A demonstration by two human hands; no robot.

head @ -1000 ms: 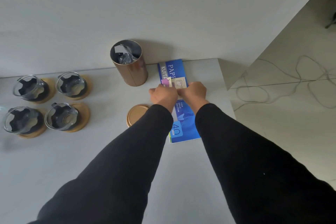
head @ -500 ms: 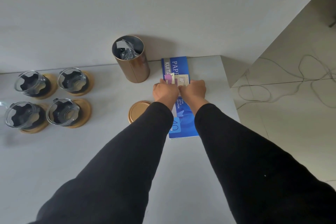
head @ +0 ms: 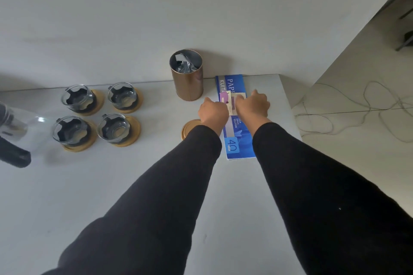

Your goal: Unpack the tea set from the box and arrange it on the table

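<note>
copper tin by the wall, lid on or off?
Off. The copper tin stands upright, mouth open, crumpled foil bag showing inside; its lid lies on the table.

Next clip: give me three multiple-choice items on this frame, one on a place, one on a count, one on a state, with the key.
1. Where does the round gold lid lie?
A. on the tin
B. flat on the table, beside the left hand
C. on a coaster

2. How many glass cups stand on coasters?
A. two
B. four
C. six

3. The copper tin is:
A. open, a foil bag inside
B. closed
C. tipped over

Key: B, the lid lies by the left hand; B, four cups in two rows; A, its top is off and crumpled foil shows.
</note>
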